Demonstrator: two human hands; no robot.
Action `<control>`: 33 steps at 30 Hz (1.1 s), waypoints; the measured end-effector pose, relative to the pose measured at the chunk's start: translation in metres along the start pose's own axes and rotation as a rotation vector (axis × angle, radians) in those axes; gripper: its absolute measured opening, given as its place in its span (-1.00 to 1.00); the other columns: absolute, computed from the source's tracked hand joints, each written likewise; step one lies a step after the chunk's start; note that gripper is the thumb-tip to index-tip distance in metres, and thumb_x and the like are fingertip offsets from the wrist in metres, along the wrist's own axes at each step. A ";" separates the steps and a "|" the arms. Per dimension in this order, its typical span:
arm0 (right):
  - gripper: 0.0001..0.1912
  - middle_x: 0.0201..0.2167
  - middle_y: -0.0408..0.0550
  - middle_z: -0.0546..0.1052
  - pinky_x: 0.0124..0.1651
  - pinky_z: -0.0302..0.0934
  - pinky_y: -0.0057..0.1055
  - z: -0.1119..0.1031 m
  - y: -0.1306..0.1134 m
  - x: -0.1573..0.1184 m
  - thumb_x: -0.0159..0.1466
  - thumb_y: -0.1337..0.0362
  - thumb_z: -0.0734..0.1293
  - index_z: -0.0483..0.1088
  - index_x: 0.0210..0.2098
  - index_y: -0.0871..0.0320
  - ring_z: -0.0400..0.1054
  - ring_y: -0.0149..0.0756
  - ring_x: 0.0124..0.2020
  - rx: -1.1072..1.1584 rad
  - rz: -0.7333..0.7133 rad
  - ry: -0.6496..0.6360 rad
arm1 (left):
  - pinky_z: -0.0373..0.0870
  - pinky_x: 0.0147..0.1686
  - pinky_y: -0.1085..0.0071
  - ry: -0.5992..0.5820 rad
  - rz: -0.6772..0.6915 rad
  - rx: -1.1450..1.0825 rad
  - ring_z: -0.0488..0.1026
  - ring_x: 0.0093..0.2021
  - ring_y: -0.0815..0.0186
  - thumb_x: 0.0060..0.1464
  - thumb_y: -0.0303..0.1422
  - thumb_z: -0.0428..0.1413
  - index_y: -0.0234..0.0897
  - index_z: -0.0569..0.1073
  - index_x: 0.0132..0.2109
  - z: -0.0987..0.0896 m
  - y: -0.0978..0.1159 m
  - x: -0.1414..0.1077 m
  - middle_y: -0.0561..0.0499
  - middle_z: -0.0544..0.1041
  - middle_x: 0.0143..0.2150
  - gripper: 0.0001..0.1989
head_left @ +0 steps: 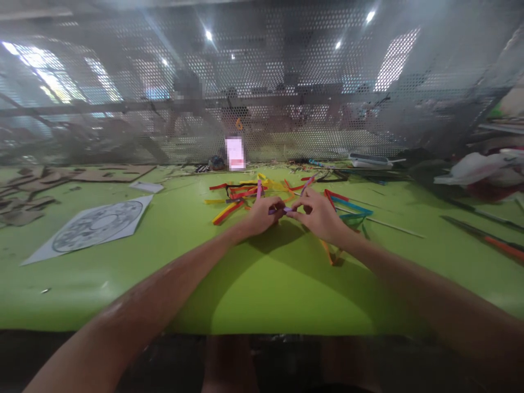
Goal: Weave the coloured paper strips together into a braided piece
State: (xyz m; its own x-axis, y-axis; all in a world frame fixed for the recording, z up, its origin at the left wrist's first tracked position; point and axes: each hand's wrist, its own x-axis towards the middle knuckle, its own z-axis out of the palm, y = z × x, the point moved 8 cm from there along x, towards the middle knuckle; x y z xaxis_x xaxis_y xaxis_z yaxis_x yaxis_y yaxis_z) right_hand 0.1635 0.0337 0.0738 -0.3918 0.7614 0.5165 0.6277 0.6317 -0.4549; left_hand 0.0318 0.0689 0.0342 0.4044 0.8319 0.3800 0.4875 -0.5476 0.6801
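Note:
A thin purple strip [288,209] spans the small gap between my two hands, a little above the green table. My left hand [264,214] pinches it from the left, and my right hand [315,212] pinches it from the right. Purple ends stick up behind both hands; whether all belong to one strip I cannot tell. Just beyond lie several coloured strips [229,213] in red, yellow and black. Right of my right hand is a red and blue folded strip shape [352,204]. An orange bent strip [327,254] lies partly under my right forearm.
A sheet with a printed ring pattern [102,221] lies at left, cardboard scraps [110,173] behind it. An orange-handled scissors-like tool [491,237] and a white plastic bag [478,169] are at right. A perforated metal screen [262,109] stands along the table's back.

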 end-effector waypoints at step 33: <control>-0.83 -0.44 -0.08 0.44 -0.35 0.05 -0.40 0.003 0.030 0.003 0.25 0.36 0.37 0.52 -0.16 0.21 0.23 -0.34 -0.44 -0.071 0.113 0.039 | 0.34 -0.41 0.44 -0.005 -0.042 -0.039 0.38 -0.41 0.39 0.09 -0.45 0.17 -0.26 0.28 -0.25 0.002 0.002 -0.003 0.04 0.44 -0.36 -0.83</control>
State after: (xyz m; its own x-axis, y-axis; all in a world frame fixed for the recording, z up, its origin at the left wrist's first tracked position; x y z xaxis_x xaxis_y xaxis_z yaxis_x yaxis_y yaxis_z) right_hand 0.1791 0.0554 0.0590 -0.2905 0.8198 0.4935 0.7126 0.5296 -0.4602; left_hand 0.0334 0.0645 0.0331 0.3879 0.8535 0.3479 0.4735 -0.5084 0.7193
